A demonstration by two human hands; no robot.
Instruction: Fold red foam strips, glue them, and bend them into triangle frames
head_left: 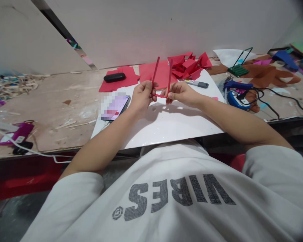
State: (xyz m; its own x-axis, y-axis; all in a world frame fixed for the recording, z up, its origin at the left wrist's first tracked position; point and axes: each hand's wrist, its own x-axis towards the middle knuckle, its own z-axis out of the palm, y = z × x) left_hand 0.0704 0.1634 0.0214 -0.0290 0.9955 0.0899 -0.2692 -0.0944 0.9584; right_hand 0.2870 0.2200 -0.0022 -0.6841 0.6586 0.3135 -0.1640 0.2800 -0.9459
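Observation:
Both hands hold one red strip piece (pixel 162 77) above a white board (pixel 166 124). It has two upright arms joined by a short bar at the bottom. My left hand (pixel 141 95) is closed around the left arm near its base. My right hand (pixel 180 92) pinches the right arm and the bar. Behind the hands lie flat red sheets (pixel 123 79) and a heap of folded red offcuts (pixel 189 65).
A phone (pixel 115 107) lies left of my hands on the board's edge. A black case (pixel 114 77) rests on a red sheet. A utility knife (pixel 197 83), a blue glue gun (pixel 236 94) with black cables, brown sheets and wooden sticks (pixel 12 84) crowd the bench.

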